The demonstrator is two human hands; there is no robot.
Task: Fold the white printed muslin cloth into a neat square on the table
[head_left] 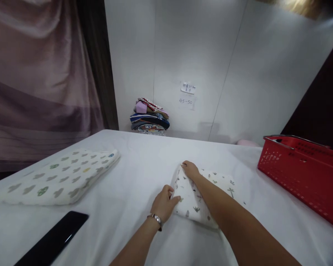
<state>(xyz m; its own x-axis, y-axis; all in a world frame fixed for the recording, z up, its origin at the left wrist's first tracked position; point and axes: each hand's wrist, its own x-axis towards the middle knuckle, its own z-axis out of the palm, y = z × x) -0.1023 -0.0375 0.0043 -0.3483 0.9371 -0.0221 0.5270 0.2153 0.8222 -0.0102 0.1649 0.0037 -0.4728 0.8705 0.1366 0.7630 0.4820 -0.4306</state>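
Note:
A folded white cloth (188, 207) printed with small plants and trees lies on the white-covered table in front of me. My left hand (163, 203), with a metal watch or bracelet at the wrist, is closed on its left edge. The thumb rests on top, and the other fingers are partly hidden at the edge. Reaching across the cloth, my right hand (191, 170) has its fingers closed at the far left corner. My right forearm covers part of the print. A second folded cloth (72, 170) with grey cloud-like shapes lies apart at the left.
A red plastic basket (299, 173) with a metal handle stands at the right edge. A black flat object (54, 236), perhaps a phone, lies at front left. Beyond the table, folded fabrics (150, 118) are stacked by the wall. A curtain (39, 74) hangs at left.

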